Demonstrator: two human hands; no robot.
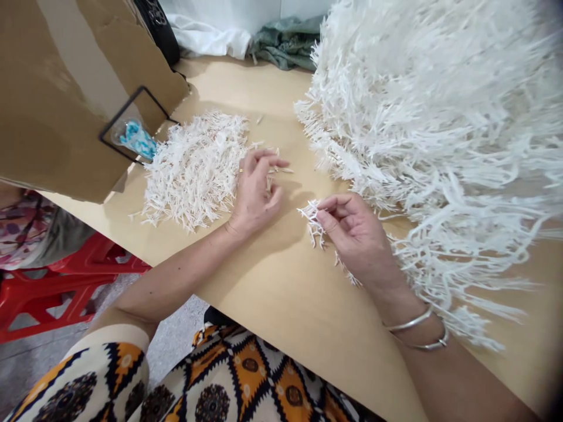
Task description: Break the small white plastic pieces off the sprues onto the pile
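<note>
My right hand (pixel 354 234) pinches a few small white branched pieces (pixel 311 212) between thumb and fingertips, a little above the table. More of these pieces lie close below that hand. My left hand (pixel 259 190) rests at the right edge of a low pile of short white branched pieces (pixel 197 167). Its fingers are bent and apart, and a few loose pieces show beside and under the fingertips. To the right of my right hand rises a large heap of long white branched strands (pixel 417 117).
A tan table (pixel 272 281) carries everything. At the left stand a cardboard box (pixel 83 111) and a black wire frame (pixel 143 91) near a clear packet with blue-white contents (pixel 137 139). White and green cloths (pixel 285 44) lie at the back. Red stools (pixel 57 287) are at the lower left, beside another person's clothing.
</note>
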